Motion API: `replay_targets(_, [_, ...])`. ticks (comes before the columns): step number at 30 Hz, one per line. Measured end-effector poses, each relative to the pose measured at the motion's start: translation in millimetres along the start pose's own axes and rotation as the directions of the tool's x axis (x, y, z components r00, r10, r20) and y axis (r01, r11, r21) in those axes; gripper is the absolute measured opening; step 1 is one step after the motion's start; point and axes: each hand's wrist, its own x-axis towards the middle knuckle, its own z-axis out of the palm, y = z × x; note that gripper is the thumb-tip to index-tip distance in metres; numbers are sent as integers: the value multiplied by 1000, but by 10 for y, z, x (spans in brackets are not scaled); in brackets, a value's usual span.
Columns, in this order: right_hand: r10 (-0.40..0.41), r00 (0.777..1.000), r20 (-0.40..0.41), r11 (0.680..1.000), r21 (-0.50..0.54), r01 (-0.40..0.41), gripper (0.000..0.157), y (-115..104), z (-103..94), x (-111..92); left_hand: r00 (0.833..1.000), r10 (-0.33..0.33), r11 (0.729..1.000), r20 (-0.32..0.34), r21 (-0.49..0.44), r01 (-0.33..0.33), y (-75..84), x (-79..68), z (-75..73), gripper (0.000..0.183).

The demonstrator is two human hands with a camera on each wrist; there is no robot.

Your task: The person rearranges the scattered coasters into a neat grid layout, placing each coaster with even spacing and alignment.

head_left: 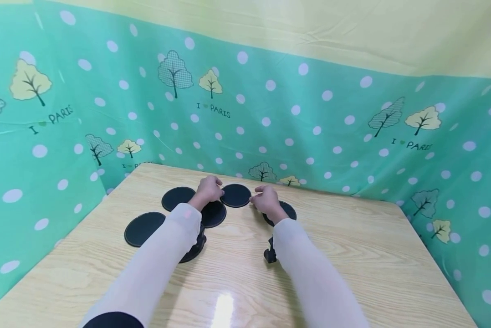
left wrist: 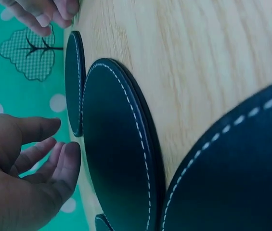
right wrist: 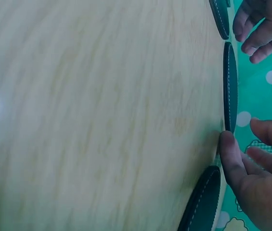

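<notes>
Between my hands at the back of the table lies a round black coaster point(head_left: 236, 196), edged with pale stitching in the wrist views. My left hand point(head_left: 209, 187) is at its left side, above another black coaster point(head_left: 214, 214); its loosely bent fingers hold nothing in the left wrist view. On the other side, my right hand point(head_left: 267, 200) has a fingertip at the near end of the middle coaster point(right wrist: 230, 86) in the right wrist view; whether it touches cannot be told. A further coaster point(head_left: 288, 210) lies partly hidden beneath the right hand and wrist.
More black coasters lie on the left of the wooden table point(head_left: 237, 273), one point(head_left: 177, 197) behind the left wrist and one point(head_left: 144, 228) beside the left forearm. Another is mostly covered by the left sleeve. A green dotted curtain point(head_left: 294, 132) hangs along the table's back and sides.
</notes>
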Motion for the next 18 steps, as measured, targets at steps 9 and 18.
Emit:
replay_targets(9, [67, 996, -51, 998, 21, -66, 43, -29, 97, 21, 999, -21, 990, 36, -136, 26, -94, 79, 18, 37])
replay_targets(18, [108, 994, -28, 985, 136, -103, 43, -88, 103, -24, 998, -12, 981, 66, -193, 25, -159, 167, 37, 36])
